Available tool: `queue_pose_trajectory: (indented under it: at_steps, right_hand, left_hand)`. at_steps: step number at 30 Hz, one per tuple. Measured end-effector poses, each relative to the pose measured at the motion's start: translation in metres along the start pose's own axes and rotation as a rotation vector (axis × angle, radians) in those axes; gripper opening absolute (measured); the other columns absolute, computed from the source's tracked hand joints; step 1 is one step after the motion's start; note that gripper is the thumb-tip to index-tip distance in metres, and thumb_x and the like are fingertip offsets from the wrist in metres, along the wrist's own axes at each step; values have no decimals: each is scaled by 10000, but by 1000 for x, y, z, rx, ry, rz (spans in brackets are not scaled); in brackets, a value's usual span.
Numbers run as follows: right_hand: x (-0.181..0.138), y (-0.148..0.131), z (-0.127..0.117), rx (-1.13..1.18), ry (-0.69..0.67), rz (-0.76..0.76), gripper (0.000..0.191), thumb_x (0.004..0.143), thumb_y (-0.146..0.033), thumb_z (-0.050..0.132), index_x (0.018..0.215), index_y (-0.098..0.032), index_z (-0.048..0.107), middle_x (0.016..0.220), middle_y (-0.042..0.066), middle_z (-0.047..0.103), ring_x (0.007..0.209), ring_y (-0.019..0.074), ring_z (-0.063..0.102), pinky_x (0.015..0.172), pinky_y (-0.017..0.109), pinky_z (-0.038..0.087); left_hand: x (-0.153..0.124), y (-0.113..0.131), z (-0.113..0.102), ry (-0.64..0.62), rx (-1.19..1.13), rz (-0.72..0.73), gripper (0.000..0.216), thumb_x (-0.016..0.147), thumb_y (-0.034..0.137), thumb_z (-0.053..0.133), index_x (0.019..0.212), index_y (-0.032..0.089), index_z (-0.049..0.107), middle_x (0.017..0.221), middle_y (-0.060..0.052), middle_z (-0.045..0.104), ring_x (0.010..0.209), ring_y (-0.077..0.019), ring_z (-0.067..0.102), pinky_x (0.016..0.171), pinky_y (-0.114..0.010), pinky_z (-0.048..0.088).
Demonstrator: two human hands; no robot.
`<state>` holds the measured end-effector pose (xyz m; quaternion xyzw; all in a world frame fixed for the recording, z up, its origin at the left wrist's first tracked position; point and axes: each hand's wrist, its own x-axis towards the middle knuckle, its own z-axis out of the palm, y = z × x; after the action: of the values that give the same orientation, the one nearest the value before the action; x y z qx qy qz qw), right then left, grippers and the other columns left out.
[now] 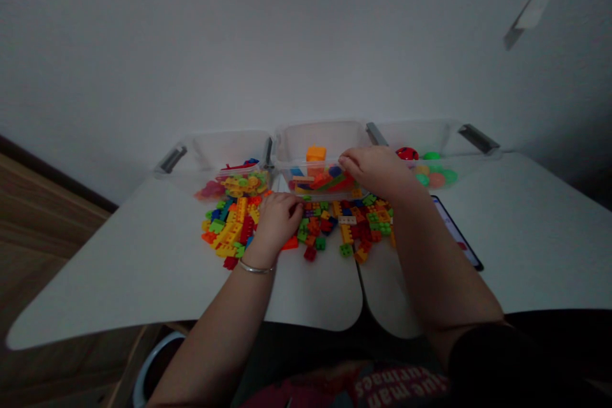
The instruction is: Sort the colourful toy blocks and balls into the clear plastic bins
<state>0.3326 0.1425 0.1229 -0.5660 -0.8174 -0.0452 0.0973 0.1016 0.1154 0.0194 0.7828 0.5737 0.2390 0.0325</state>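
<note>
A heap of coloured plastic building blocks (335, 223) lies on the white table (143, 268) before me. My left hand (277, 220), with a thin bangle at the wrist, rests on the blocks with its fingers curled down among them; what they hold is hidden. My right hand (375, 169) reaches over the front rim of the middle clear plastic bin (287, 140), fingers bent downward above the blocks inside. An orange block (316, 153) stands in that bin.
A left clear bin (201, 153) holds more mixed blocks. A right clear bin (459, 140) holds a red ball (407, 153) and green and orange balls. A phone (459, 236) lies flat on the table at my right forearm. The wall stands right behind the bins.
</note>
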Motion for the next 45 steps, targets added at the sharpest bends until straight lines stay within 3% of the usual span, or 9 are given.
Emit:
queue_pose_trajectory:
  at_steps: [10,18,21,24,27,30,36,45]
  right_hand:
    - [-4,-2,1,15,50,16,488,995,-448,396,1316,-149,610,1216,148,702,1043,258,657,896,377,465]
    - [-19,-12,-20,57,206,-92,359,973,-371,460,1149,-157,687,1149,123,709,1040,255,623,896,371,437]
    - [-24,-22,-27,127,128,-167,302,970,-358,475,1064,-180,700,1048,91,727,935,214,640,816,321,440]
    - [-26,-36,-23,149,-56,-259,238,954,-331,517,993,-197,709,986,67,737,874,188,653,770,288,446]
    - [-27,-52,-11,95,-268,-325,204,921,-275,569,1030,-179,712,1040,93,742,934,208,677,794,290,484]
    - [-29,-67,2,9,-403,-279,241,901,-214,586,1091,-128,707,1077,150,739,987,262,696,822,339,531]
    - [-29,-85,17,-53,-394,-196,337,925,-64,420,1094,-113,708,1080,171,743,1003,285,712,816,380,564]
    - [-27,-81,31,-38,-356,-206,329,921,-68,423,1067,-116,714,1064,179,745,982,283,720,801,375,571]
  left_hand:
    - [0,1,-1,-3,7,11,264,900,279,487,950,219,738,1002,-62,746,984,-235,629,940,-402,458]
    - [-1,2,-2,6,1,-14,261,899,284,491,951,224,739,1013,-62,743,997,-246,625,941,-413,457]
    - [-1,3,-3,10,6,-21,260,898,285,491,948,222,738,1011,-65,743,996,-251,624,940,-419,455]
    - [-1,2,-3,9,0,-26,259,899,283,487,946,224,735,1007,-58,742,993,-244,623,947,-412,453]
    - [0,1,-2,4,-5,-38,264,899,279,481,949,222,734,994,-56,740,987,-242,623,942,-407,455]
    - [0,0,-2,10,-3,-57,276,903,280,475,956,213,738,998,-68,737,986,-251,622,937,-414,456]
    - [0,1,-3,5,25,-55,279,908,279,476,959,208,740,997,-77,737,983,-256,622,923,-422,460]
    - [-1,1,-2,7,29,-68,271,902,272,485,960,219,744,1000,-76,737,982,-259,623,930,-433,465]
